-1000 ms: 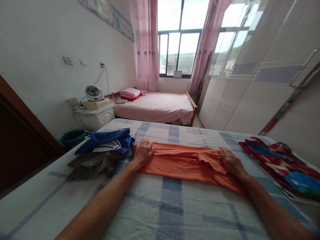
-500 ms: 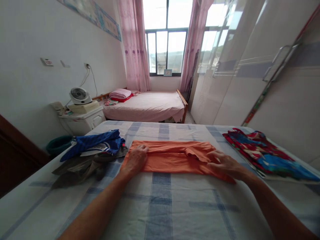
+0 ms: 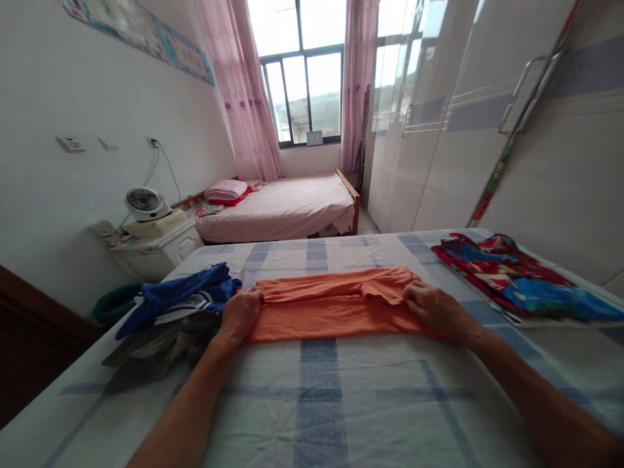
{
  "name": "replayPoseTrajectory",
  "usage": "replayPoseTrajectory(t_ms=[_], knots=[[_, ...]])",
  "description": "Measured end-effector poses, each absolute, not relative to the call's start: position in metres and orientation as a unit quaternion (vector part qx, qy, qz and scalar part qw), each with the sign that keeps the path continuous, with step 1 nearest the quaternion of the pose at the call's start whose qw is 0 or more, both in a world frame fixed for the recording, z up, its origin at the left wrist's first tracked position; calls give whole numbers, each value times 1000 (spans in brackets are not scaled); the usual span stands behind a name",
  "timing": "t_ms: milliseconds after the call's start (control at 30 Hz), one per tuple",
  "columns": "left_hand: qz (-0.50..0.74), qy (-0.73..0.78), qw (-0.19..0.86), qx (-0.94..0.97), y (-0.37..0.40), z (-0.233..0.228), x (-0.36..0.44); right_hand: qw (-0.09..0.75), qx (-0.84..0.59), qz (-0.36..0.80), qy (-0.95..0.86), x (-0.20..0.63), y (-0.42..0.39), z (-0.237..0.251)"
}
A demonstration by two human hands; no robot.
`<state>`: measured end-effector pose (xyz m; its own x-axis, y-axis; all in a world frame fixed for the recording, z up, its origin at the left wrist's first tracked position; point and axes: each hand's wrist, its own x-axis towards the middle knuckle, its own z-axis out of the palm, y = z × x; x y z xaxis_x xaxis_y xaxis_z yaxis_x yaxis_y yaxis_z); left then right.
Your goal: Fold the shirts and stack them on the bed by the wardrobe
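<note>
Crosswise, orange cloth [image 3: 316, 315], ends pinched (grips closed) in left hand [image 3: 240, 315] and right hand [image 3: 436, 311].

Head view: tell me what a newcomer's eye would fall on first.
The orange cloth, lying on the checked sheet with the left hand and right hand at opposite ends. Then the red-and-blue cloth at the right, and the bright window at the back.

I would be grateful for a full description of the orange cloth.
The orange cloth looks soft and thin, folded into a long, slightly wrinkled strip lying across the patterned sheet. A loose flap shows toward its right end, a small red patch near its left. The left grip and right grip hold its ends.
</note>
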<state>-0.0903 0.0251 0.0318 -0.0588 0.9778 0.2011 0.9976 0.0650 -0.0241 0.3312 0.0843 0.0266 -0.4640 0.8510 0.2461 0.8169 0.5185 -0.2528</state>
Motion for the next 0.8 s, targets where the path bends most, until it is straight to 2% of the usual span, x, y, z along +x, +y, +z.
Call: replayPoseTrajectory(t_ms=[133,267,367,533,700,800], knots=[[-67,-729,91,-675,26,29,-92,187,-488,22,-852,329,80,34],[-79,-703,72,-703,26,28,-97,158,-478,54,-862,327,77,35],[-62,-700,136,-699,26,30,-95,153,-479,66,-862,327,78,33],[-66,-694,229,-680,27,31,-88,198,-494,46,-845,327,79,35],[-60,-746,148,-646,26,26,-89,129,-487,87,-859,328,73,37],[-73,-746,106,-654,26,23,-93,127,-482,74,-864,328,73,34]])
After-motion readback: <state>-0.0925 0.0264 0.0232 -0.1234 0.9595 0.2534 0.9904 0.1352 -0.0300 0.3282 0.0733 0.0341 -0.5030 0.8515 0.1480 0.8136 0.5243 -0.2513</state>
